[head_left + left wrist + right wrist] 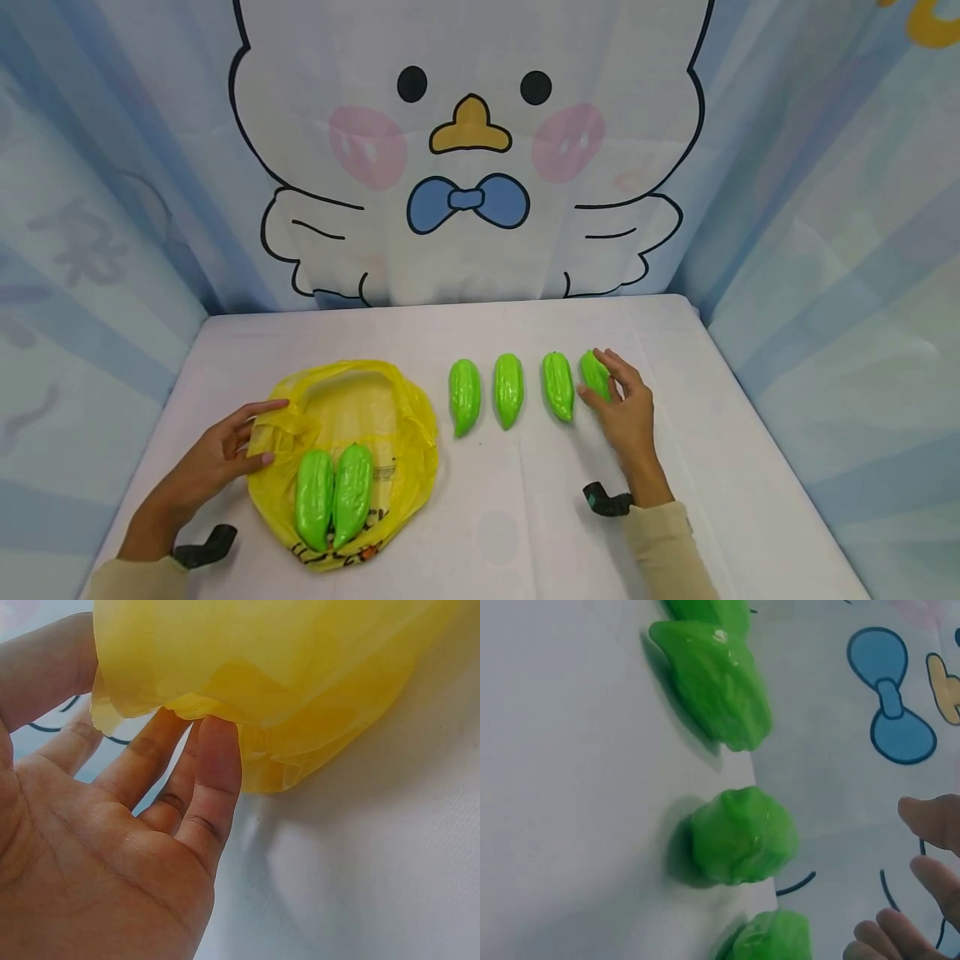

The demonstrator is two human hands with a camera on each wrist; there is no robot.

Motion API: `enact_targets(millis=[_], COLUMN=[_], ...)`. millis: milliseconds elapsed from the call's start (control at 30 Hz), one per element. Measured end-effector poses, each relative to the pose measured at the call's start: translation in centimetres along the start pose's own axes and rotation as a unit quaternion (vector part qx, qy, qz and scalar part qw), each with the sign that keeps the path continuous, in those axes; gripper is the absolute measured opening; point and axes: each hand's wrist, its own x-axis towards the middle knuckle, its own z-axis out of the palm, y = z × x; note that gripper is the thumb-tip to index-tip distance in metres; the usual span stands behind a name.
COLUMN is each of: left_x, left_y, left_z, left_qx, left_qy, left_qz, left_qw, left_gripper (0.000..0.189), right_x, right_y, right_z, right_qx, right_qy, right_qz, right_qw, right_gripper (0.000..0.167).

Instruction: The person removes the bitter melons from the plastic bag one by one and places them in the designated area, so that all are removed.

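Note:
A yellow plastic bag (408, 400) lies with its mouth spread, and two glossy green toy bitter melons (352, 492) rest inside it. At the bag's left rim, my left hand (217, 454) holds the plastic; in the left wrist view its fingers (217, 761) reach under the yellow edge, which hides their tips. My right hand (624, 408) hovers at the rightmost bitter melon (594, 375), partly covering it in the head view. Its thumb and fingers are spread apart. In the right wrist view, the fingers (934, 881) stand clear of the nearby bitter melons (742, 836).
Three more bitter melons (508, 392) stand in a row between the bag and my right hand. All lie on a white-covered table (480, 533). Printed curtains (465, 258) rise behind it and at both sides. A black strap piece (607, 500) sticks out at each wrist.

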Motion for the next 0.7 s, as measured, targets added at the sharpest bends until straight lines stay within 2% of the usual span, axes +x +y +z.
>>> enact_targets(millis=[300, 500, 700], left_x=[0.1, 0.0, 0.0], left_y=[0.0, -0.2, -0.2], left_z=[0.0, 0.0, 0.1], left_qx=[0.021, 0.015, 0.010], left_qy=[0.006, -0.001, 0.002], left_qz=[-0.005, 0.005, 0.002], left_qw=[0.9998, 0.9999, 0.9999], left_gripper=[0.065, 0.065, 0.065], right_x=[-1.5, -2.4, -3.6], right_y=[-1.4, -2.1, -2.7], right_z=[2.9, 5.0, 7.4], right_qx=[0.000, 0.017, 0.038], right_qy=[-0.022, -0.046, -0.070], right_qz=[-0.051, -0.061, -0.073], right_qw=[0.9985, 0.9969, 0.9941], right_gripper=[0.066, 0.066, 0.067])
